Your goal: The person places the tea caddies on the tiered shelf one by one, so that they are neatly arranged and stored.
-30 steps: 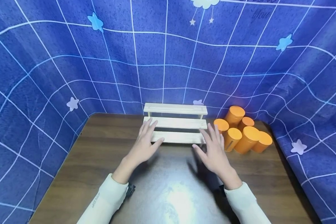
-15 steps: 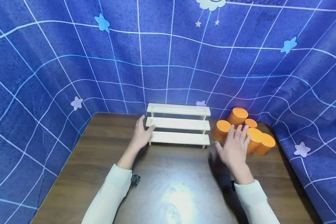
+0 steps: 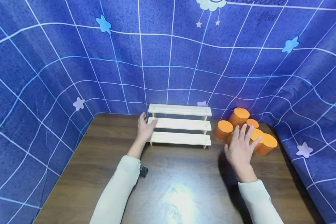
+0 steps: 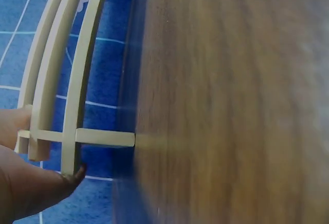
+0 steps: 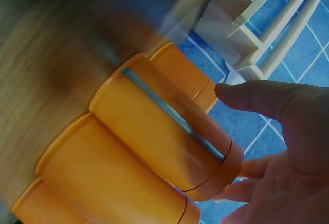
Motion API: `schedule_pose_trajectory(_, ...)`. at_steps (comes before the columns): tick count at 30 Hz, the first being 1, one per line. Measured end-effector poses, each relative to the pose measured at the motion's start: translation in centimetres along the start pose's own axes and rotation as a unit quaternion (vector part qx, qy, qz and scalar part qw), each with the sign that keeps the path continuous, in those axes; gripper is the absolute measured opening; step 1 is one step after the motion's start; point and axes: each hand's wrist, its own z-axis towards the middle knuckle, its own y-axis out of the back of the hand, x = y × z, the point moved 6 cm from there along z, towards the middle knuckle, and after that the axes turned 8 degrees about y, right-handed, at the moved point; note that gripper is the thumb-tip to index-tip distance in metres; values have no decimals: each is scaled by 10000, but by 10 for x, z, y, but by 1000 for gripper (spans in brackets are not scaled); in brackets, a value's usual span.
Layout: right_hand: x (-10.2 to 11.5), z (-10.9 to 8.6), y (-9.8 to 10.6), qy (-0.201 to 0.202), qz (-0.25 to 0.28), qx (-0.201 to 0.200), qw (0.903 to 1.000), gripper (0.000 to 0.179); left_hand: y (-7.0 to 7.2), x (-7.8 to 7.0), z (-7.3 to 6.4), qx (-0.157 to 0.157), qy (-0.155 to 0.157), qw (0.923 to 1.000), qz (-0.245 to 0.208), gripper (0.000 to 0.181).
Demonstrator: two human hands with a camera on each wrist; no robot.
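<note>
A pale wooden three-tier rack (image 3: 182, 124) stands at the back of the table. My left hand (image 3: 145, 128) holds its left end, thumb (image 4: 49, 185) against a slat end and a finger (image 4: 10, 126) on the far side in the left wrist view. My right hand (image 3: 240, 150) reaches over the orange lidded canisters (image 3: 224, 128), its fingers spread. In the right wrist view, one canister with a narrow clear strip (image 5: 149, 126) lies between my thumb and fingertips. My fingers are right at its lid, partly hidden behind it, with the thumb apart from its side.
Several orange canisters of different sizes (image 3: 239, 115) are bunched to the right of the rack. A blue gridded cloth (image 3: 168, 46) hangs behind and on both sides. The brown wooden table (image 3: 106, 149) shows bright glare near the front.
My left hand has moved from the rack's front to its left end. My right hand has gone from the rack's right end rightward to the canisters. The rack stays in place.
</note>
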Motion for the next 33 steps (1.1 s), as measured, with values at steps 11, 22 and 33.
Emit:
schedule_pose_trajectory(11, -4, 0, 6, 6, 220, 79, 9997, 64, -16, 0, 7, -177, 135, 9955, -925, 62)
schedule_pose_trajectory(22, -10, 10, 18, 195, 416, -45, 9989, 63, -18, -3, 3, -987, -472, 9866, -1210, 39)
schedule_pose_trajectory(33, 2, 8, 20, 446, 1268, -482, 9898, 58, -14, -1, 3, -1305, -1007, 9838, -712, 31)
